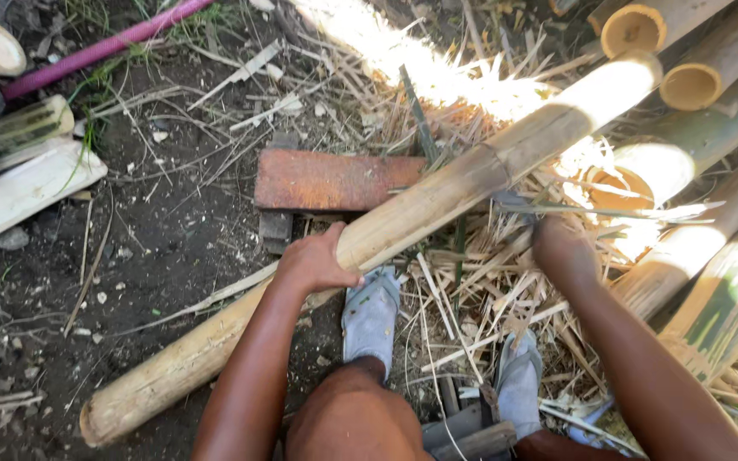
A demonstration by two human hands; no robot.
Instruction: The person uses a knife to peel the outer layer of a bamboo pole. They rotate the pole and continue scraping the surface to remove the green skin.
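A long pale bamboo pole (437, 201) lies slantwise from the lower left to the upper right, resting over a reddish wooden board (330, 179). My left hand (313, 260) grips the pole from above near its middle. My right hand (561, 248) is closed around the handle of a blade (608, 209), whose thin dark edge stretches out to the right, just below the pole. Both of my feet in grey shoes (369, 312) stand under the pole among the shavings.
Dry bamboo strips and shavings (471, 299) cover the ground at the middle and right. Several cut bamboo stems (694, 81) are stacked at the upper right. More bamboo pieces (23, 183) and a pink hose (96, 47) lie at the left on dark soil.
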